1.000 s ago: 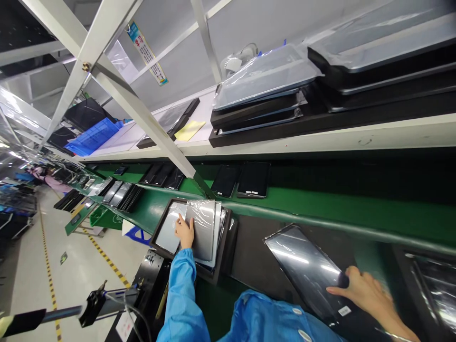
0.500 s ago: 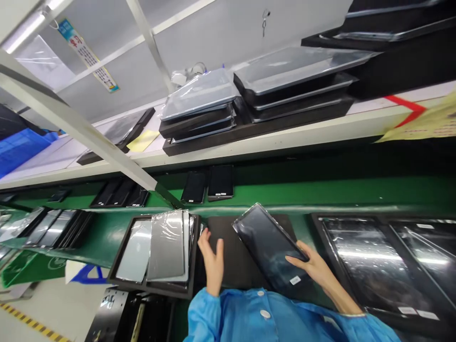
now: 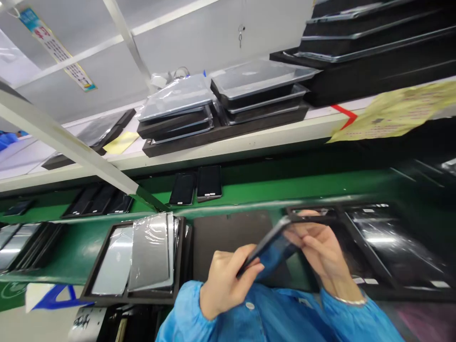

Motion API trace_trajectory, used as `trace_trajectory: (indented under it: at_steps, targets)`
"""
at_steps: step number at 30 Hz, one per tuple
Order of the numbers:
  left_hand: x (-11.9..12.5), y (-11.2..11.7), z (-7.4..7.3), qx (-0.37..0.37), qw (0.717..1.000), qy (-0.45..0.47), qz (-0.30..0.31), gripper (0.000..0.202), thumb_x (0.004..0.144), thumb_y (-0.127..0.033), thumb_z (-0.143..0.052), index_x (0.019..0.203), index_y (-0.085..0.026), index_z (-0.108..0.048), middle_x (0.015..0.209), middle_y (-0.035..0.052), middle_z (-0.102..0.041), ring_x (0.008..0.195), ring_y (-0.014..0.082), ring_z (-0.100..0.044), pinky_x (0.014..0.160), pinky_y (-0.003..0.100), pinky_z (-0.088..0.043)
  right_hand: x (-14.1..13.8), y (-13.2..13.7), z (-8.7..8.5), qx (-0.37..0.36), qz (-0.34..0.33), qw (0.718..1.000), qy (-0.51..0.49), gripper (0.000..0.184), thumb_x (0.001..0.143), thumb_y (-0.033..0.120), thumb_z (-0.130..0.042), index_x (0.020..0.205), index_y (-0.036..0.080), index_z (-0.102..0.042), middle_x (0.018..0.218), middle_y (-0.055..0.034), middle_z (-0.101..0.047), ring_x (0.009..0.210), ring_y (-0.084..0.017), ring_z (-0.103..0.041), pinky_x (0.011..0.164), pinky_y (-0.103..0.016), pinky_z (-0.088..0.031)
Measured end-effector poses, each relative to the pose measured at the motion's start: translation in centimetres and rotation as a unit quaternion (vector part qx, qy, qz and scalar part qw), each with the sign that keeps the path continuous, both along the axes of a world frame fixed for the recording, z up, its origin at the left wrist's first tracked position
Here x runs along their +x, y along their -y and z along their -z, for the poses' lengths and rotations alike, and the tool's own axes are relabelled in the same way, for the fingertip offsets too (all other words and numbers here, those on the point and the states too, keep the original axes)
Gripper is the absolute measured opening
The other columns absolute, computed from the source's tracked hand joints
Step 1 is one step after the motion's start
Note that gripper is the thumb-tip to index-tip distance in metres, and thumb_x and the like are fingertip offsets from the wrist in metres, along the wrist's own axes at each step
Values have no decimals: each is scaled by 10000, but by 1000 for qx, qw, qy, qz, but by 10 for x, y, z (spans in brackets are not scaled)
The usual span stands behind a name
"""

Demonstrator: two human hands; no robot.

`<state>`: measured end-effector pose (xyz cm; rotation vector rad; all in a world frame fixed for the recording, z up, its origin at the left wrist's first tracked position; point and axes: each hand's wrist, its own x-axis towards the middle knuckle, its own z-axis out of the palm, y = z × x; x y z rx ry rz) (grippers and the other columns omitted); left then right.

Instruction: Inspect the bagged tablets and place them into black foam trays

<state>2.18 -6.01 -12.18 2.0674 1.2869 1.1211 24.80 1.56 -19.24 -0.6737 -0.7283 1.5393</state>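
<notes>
1. The left hand point(image 3: 230, 285) is closed on one end of a dark glass screen point(image 3: 274, 244).
2. The right hand point(image 3: 320, 251) grips the other end (its fingers curl round).
3. The screen tilts in the air above the green belt point(image 3: 285, 187).

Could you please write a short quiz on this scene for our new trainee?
1. What do the left hand and right hand hold between them?
A) a dark flat panel
B) a roll of tape
C) a screwdriver

2. True or false: the film-wrapped grey sheets lie in a dark-framed tray.

3. Which hand has a thin bangle at its wrist?

Key: 1. A; 2. True; 3. The right hand.
</notes>
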Motion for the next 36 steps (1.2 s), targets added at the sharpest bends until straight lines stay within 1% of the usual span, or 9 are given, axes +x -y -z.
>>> trace_trajectory:
  at_steps: [3,6,8,13,18,20,26,30,36]
  targets:
    - [0,6,-22,73,992,-94,36,326,1014,-243,-606,1337,-206,-589,953,28,-841,720,171,-805,686,213,-620,-14,-3,-20,15,43,997,-58,439,575,362,-1003,769,287,-616,575,78,-501,531,-116,-498,525,-224,-517]
    - [-8,12,-36,84,985,-143,50,420,1009,-274,-628,1416,-209,-547,1201,57,-808,970,183,-809,842,216,-632,-24,-4,-22,12,76,990,-116,416,669,422,-952,723,291,-561,598,77,-459,531,-114,-439,506,-210,-481]
    - [-17,19,-36,70,984,-152,61,424,1011,-289,-620,1421,-206,-555,1241,54,-794,1016,177,-800,877,208,-629,-25,-6,-15,1,79,986,-150,372,746,436,-904,738,295,-560,603,79,-430,525,-114,-418,497,-208,-481]
    - [-25,38,-8,68,991,-85,74,436,986,-215,-631,1420,-190,-596,1284,97,-770,1119,213,-770,945,247,-629,-18,-16,7,-9,53,973,-225,386,795,326,-867,691,273,-499,530,95,-334,456,-101,-342,422,-172,-408]
    - [-2,43,37,94,973,211,5,357,908,-181,-755,1246,-287,-714,1085,29,-838,1025,239,-801,1015,404,-633,-26,-23,22,-7,48,950,-310,323,817,285,-831,717,296,-524,521,115,-417,418,-91,-373,397,-181,-383]
    - [7,41,46,95,961,260,-13,337,884,-207,-793,1197,-315,-734,1071,-1,-840,1025,237,-802,1061,458,-605,-33,-26,29,-7,55,938,-343,293,832,259,-809,726,310,-540,520,130,-453,390,-87,-367,381,-193,-371]
    - [10,30,35,154,962,226,5,315,989,-253,-667,1299,-265,-717,1124,56,-829,1034,227,-799,955,384,-629,-43,-17,40,-60,33,914,-400,294,871,118,-736,747,308,-547,630,134,-594,501,-90,-546,509,-231,-498]
    - [6,25,29,115,962,246,-20,269,1021,-321,-610,1223,-232,-763,1085,86,-835,969,244,-812,887,388,-641,-43,1,33,-110,-3,898,-426,381,813,32,-777,722,263,-487,647,137,-594,596,-54,-616,614,-186,-537]
    - [7,28,38,69,965,251,-32,245,992,-249,-647,1201,-247,-775,1075,88,-836,961,248,-813,888,393,-635,-43,11,36,-155,-12,877,-455,419,755,12,-822,731,242,-473,654,155,-596,614,-35,-627,686,-190,-547]
